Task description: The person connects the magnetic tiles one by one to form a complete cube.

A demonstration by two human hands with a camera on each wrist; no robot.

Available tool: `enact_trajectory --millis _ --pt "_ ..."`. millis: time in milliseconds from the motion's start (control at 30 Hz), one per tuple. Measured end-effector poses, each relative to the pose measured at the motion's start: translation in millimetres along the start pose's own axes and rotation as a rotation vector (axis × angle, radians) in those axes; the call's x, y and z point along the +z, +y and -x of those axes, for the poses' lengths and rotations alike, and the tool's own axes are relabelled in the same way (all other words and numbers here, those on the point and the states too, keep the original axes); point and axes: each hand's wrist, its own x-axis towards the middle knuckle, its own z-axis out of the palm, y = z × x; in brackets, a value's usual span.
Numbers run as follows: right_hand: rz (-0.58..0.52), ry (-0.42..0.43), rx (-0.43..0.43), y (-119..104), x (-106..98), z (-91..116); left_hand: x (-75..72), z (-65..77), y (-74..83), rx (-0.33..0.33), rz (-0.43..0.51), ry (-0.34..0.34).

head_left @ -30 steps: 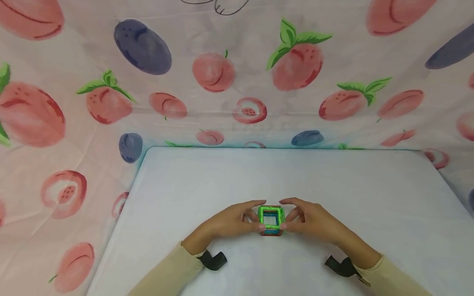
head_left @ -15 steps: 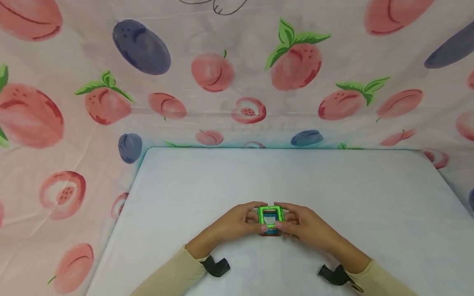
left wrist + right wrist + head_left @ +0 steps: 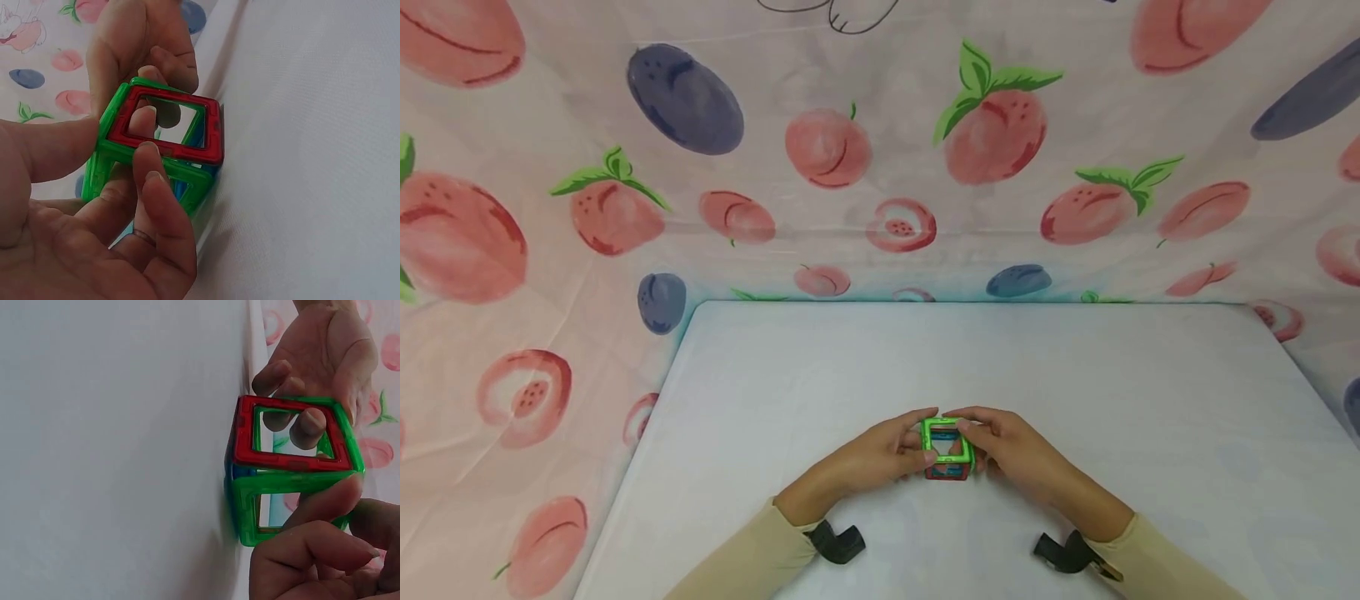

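Note:
A small cube of magnetic frame tiles [image 3: 942,425], green on top with red and blue sides, stands on the white table [image 3: 1075,375] near its front edge. My left hand [image 3: 916,440] grips its left side, thumb against the top green frame. My right hand [image 3: 981,437] grips the right side, fingers curled over the top edge. In the left wrist view the cube [image 3: 181,150] shows a red frame facing the camera, with my left hand [image 3: 125,219] pinching it and the right hand [image 3: 137,44] behind. The right wrist view shows the cube [image 3: 281,484] between my right hand [image 3: 312,550] and left hand [image 3: 319,356].
A cloth printed with peaches and plums [image 3: 850,167] hangs behind and to both sides of the table. Black straps [image 3: 838,542] sit on both wrists. The table's left edge [image 3: 640,442] runs close to the cloth.
My right hand has moved left and closed onto the cube's right side. The left hand stays on the cube, which has barely shifted.

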Motion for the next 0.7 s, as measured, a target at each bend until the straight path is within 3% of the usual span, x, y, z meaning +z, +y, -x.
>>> enact_trajectory --millis 400,700 --pt "-0.105 -0.054 0.020 1.9 -1.6 -8.5 0.7 0.9 -0.4 -0.014 -0.017 -0.009" --pt "-0.118 -0.026 0.043 0.3 -0.6 -10.3 -0.6 -1.9 -2.7 -0.026 0.031 -0.001"
